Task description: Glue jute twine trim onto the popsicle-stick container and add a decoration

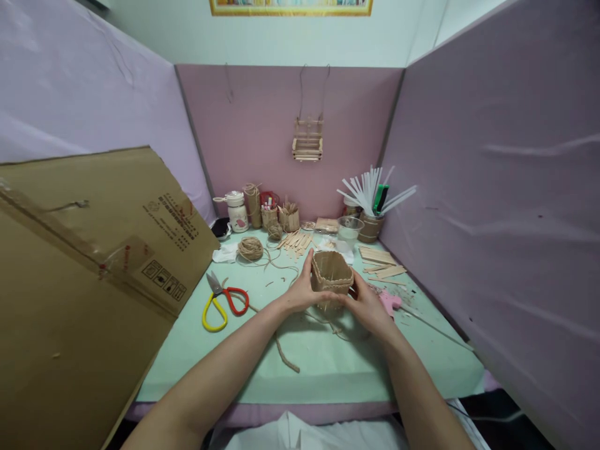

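Observation:
Between my two hands is a small tan box-shaped holder, its open top facing up and a braided cord running along its rim. My left hand grips its left side, with the thumb across the front. On the right side, my right hand closes around it, and both thumbs meet at the front. Loose twine lies on the table below and to the left. Scissors with one yellow and one red handle rest left of my left hand. A pink glue gun lies beside my right hand, partly hidden.
A ball of twine, scattered craft sticks and a clear plastic cup stand farther back. Wooden strips lie at right, near a pot of white glue sticks. A large cardboard sheet leans at left.

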Demonstrator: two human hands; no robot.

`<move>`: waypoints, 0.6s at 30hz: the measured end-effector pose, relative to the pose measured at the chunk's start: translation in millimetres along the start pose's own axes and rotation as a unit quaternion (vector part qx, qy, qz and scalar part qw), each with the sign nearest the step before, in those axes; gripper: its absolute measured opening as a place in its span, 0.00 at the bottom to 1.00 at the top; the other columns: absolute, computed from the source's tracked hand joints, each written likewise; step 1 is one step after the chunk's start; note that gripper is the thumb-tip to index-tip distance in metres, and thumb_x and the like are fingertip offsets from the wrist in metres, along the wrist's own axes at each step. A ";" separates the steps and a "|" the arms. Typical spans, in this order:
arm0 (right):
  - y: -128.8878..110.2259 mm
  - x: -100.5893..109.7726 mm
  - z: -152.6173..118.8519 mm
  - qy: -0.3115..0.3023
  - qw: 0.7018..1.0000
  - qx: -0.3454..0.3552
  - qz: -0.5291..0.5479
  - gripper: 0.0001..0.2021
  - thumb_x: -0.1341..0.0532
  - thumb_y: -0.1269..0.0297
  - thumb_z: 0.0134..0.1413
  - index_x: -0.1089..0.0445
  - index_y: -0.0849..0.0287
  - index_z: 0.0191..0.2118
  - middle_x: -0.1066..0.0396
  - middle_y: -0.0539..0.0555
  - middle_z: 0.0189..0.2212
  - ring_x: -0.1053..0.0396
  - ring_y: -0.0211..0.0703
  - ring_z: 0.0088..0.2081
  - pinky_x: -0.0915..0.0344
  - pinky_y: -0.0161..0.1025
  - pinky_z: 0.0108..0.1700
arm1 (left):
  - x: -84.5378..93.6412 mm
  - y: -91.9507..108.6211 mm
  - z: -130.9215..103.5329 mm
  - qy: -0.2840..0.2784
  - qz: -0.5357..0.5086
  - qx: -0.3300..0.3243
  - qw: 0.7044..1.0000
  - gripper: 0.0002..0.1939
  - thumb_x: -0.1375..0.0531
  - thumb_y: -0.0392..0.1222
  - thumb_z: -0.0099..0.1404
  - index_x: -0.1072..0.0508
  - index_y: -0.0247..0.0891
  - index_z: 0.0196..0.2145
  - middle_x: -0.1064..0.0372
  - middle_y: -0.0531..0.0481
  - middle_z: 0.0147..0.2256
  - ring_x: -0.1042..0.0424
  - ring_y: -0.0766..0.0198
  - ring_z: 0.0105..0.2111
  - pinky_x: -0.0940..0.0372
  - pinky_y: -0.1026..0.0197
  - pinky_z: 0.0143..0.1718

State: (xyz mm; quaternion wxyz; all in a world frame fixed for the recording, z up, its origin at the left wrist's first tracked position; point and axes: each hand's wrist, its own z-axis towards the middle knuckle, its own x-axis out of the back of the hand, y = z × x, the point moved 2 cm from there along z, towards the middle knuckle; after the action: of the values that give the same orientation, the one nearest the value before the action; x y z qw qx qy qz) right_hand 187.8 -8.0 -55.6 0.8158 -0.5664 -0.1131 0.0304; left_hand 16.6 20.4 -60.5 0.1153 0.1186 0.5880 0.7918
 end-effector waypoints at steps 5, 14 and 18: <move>12.6 4.9 -3.9 0.038 0.999 -0.011 0.005 0.35 0.36 0.62 0.50 0.47 0.48 0.64 0.40 0.57 0.62 0.37 0.50 0.59 0.37 0.52 0.58 | 4.4 -10.1 -0.4 0.015 0.055 -0.020 0.998 0.59 0.31 0.53 0.51 0.64 0.44 0.68 0.56 0.37 0.67 0.52 0.45 0.65 0.51 0.43 0.63; 16.4 16.9 -4.4 0.088 0.992 0.026 -0.087 0.24 0.43 0.58 0.58 0.37 0.51 0.60 0.31 0.56 0.56 0.33 0.51 0.56 0.40 0.54 0.59 | 3.2 -7.1 0.9 -0.005 0.034 -0.037 0.999 0.52 0.34 0.56 0.54 0.58 0.43 0.67 0.57 0.37 0.67 0.54 0.45 0.66 0.44 0.47 0.60; -6.1 6.7 -6.6 0.122 0.989 0.030 -0.077 0.21 0.43 0.56 0.58 0.34 0.55 0.56 0.30 0.59 0.53 0.31 0.51 0.53 0.33 0.50 0.53 | 2.1 8.2 -1.6 0.023 -0.012 -0.033 0.999 0.50 0.33 0.58 0.52 0.51 0.41 0.65 0.50 0.36 0.64 0.49 0.44 0.64 0.44 0.47 0.59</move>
State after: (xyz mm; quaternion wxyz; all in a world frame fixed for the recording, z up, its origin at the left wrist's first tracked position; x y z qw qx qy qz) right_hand 195.3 -15.1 -51.1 0.8400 -0.5307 -0.0553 -0.0982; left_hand 13.7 17.2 -53.0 0.1146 0.0894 0.5651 0.8121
